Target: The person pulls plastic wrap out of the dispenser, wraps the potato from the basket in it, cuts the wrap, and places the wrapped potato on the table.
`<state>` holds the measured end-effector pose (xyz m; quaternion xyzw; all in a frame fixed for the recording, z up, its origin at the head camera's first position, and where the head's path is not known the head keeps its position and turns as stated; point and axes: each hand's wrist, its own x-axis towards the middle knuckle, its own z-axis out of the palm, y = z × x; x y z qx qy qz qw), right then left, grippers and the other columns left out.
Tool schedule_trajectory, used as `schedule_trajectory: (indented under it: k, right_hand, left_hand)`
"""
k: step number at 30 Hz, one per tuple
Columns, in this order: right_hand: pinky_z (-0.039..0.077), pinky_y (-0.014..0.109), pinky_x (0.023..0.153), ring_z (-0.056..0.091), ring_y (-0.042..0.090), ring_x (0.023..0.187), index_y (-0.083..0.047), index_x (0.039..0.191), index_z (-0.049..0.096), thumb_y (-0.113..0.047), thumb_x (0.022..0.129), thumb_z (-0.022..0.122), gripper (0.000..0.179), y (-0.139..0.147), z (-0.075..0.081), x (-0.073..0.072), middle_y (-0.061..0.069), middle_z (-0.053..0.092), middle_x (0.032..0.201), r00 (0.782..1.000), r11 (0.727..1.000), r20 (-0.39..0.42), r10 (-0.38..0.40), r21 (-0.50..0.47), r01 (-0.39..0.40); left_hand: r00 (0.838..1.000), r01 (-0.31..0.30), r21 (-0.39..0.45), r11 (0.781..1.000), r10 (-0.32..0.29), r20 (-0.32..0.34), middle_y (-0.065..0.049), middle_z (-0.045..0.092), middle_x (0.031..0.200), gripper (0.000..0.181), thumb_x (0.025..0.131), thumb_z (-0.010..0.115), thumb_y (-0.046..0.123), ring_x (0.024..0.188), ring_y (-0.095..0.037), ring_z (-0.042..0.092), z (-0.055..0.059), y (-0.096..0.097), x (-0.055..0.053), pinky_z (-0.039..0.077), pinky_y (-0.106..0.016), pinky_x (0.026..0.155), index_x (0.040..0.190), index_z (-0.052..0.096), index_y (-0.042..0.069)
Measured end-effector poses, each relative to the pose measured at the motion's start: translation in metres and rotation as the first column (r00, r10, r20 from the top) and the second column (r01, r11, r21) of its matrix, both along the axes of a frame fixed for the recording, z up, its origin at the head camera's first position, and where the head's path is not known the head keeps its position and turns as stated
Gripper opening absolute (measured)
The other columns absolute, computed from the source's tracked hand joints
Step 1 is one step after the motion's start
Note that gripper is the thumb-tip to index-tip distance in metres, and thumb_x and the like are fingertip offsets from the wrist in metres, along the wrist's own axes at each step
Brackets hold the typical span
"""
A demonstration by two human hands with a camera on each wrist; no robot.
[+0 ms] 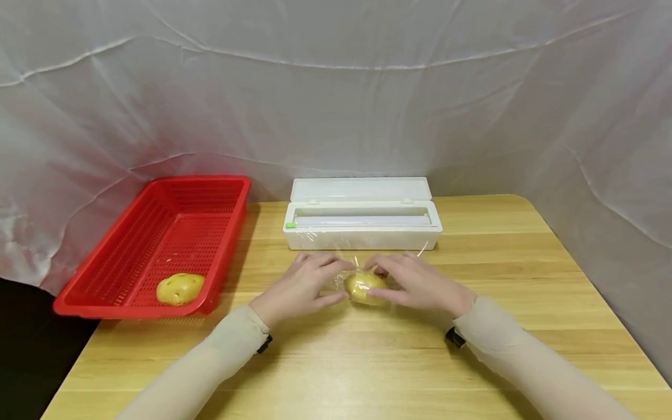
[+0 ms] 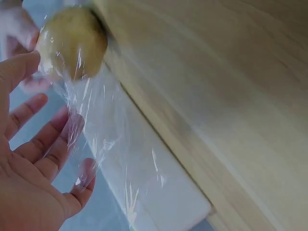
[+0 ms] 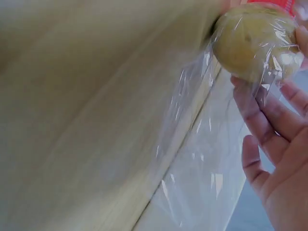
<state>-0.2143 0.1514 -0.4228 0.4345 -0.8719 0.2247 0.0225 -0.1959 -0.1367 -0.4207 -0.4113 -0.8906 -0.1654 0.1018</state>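
Potato (image 1: pixel 364 287), one: yellow, under clear film, near the middle of the tabletop (image 1: pixel 488 256), just before the dispenser; whether it touches the wood cannot be told.

Hands, two. Left hand (image 1: pixel 307 286): fingers loosely spread, film across them. Right hand (image 1: pixel 417 283): thumb and fingers about the potato, holding it.

Cling film (image 2: pixel 108 130), one sheet: transparent, creased, reaching from the potato towards the dispenser. Join to the roll cannot be made out.

Film dispenser (image 1: pixel 362 239), one: white, lid (image 1: pixel 361 189) raised at the back, roll (image 1: pixel 362 220) within, green slider (image 1: pixel 291 225) at its left end.

Basket (image 1: pixel 181 248), one: red, perforated, to the left; second potato (image 1: pixel 180 289), bare, in its near right corner.

Step, as judged: wrapping the potato. The next move seems to call for a steady hold on the potato while the left fingers gather the loose film.

Room: bare wood towards the wearer and right of the dispenser. Limits: cloth backdrop (image 1: pixel 341 116) close behind the dispenser; basket corner apparently overhanging the tabletop's left edge.
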Motion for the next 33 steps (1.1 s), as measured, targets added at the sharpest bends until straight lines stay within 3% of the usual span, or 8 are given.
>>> schedule_trajectory:
  k: [5, 8, 10, 13, 17, 20, 25, 33]
  right_hand:
    - [0.063, 0.036, 0.092, 0.077, 0.015, 0.106, -0.018, 0.129, 0.057, -0.045, 0.108, 0.064, 0.035, 0.001, -0.001, -0.008, 0.003, 0.079, 0.115, 0.978, 0.998, 0.203, -0.049, -0.014, 0.053]
    - [0.063, 0.036, 0.091, 0.076, 0.016, 0.106, -0.018, 0.127, 0.058, -0.043, 0.11, 0.06, 0.03, 0.001, -0.002, -0.01, 0.004, 0.079, 0.114, 0.972, 0.996, 0.222, -0.081, -0.007, 0.085]
    - [0.063, 0.036, 0.091, 0.075, 0.016, 0.103, -0.016, 0.126, 0.061, -0.04, 0.111, 0.059, 0.028, 0.0, -0.002, -0.011, 0.003, 0.078, 0.113, 0.98, 0.995, 0.175, -0.098, -0.005, 0.1]
    - [0.062, 0.04, 0.092, 0.072, 0.019, 0.103, -0.01, 0.125, 0.066, -0.035, 0.109, 0.063, 0.029, 0.0, -0.001, -0.009, 0.004, 0.075, 0.114, 0.993, 0.993, 0.037, -0.115, -0.018, 0.116]
    - [0.058, 0.043, 0.092, 0.065, 0.021, 0.104, -0.008, 0.124, 0.065, -0.039, 0.097, 0.081, 0.044, -0.002, 0.0, -0.004, 0.005, 0.068, 0.117, 0.986, 0.994, -0.124, -0.111, -0.022, 0.109]
    - [0.056, 0.045, 0.093, 0.062, 0.022, 0.106, -0.008, 0.125, 0.062, -0.04, 0.084, 0.093, 0.06, -0.005, -0.001, -0.003, 0.006, 0.063, 0.119, 0.978, 0.995, -0.183, -0.099, 0.008, 0.102]
    - [0.055, 0.052, 0.101, 0.062, 0.029, 0.123, -0.009, 0.132, 0.058, -0.037, 0.076, 0.099, 0.075, -0.009, -0.009, -0.009, 0.008, 0.061, 0.131, 0.97, 0.987, -0.207, -0.127, 0.076, 0.145]
    - [0.052, 0.058, 0.105, 0.065, 0.034, 0.127, -0.01, 0.136, 0.059, -0.038, 0.08, 0.096, 0.073, -0.011, -0.009, -0.014, 0.009, 0.067, 0.136, 0.961, 0.975, -0.214, -0.173, 0.102, 0.199]
  left_hand:
    - [1.0, 0.011, -0.027, 1.0, -0.011, -0.009, 0.002, 0.072, 0.129, 0.058, 0.09, 0.088, 0.037, 0.12, -0.017, 0.068, -0.006, 0.012, -0.005, 0.048, -0.044, 0.098, 0.141, 0.063, 0.022]
    - [1.0, -0.019, -0.05, 0.999, 0.019, 0.0, 0.001, 0.072, 0.129, 0.064, 0.087, 0.091, 0.037, 0.121, -0.018, 0.068, -0.007, 0.017, -0.008, 0.048, -0.044, 0.097, 0.142, 0.062, 0.022]
    - [0.999, -0.046, -0.071, 0.996, 0.047, 0.008, 0.001, 0.072, 0.129, 0.067, 0.086, 0.092, 0.04, 0.121, -0.019, 0.068, -0.007, 0.021, -0.01, 0.048, -0.046, 0.1, 0.143, 0.062, 0.023]
    - [0.997, -0.077, -0.095, 0.993, 0.079, 0.012, 0.002, 0.072, 0.13, 0.067, 0.088, 0.088, 0.046, 0.121, -0.019, 0.069, -0.007, 0.027, -0.015, 0.048, -0.047, 0.102, 0.144, 0.062, 0.023]
    - [0.993, -0.104, -0.098, 0.99, 0.108, 0.04, -0.001, 0.073, 0.135, 0.066, 0.091, 0.083, 0.053, 0.123, -0.021, 0.07, -0.008, 0.032, -0.022, 0.049, -0.049, 0.103, 0.144, 0.064, 0.018]
    - [0.986, -0.125, -0.102, 0.987, 0.135, 0.099, -0.004, 0.072, 0.138, 0.066, 0.094, 0.079, 0.055, 0.125, -0.022, 0.069, -0.007, 0.032, -0.026, 0.051, -0.049, 0.102, 0.144, 0.064, 0.015]
    - [0.967, -0.142, -0.107, 0.984, 0.161, 0.196, -0.007, 0.07, 0.143, 0.066, 0.099, 0.071, 0.057, 0.129, -0.025, 0.067, -0.009, 0.032, -0.033, 0.053, -0.051, 0.1, 0.149, 0.062, 0.014]
    - [0.958, -0.143, -0.049, 0.988, 0.151, 0.245, -0.01, 0.068, 0.144, 0.054, 0.105, 0.066, 0.05, 0.133, -0.028, 0.064, -0.012, 0.034, -0.038, 0.055, -0.052, 0.106, 0.142, 0.067, 0.01]
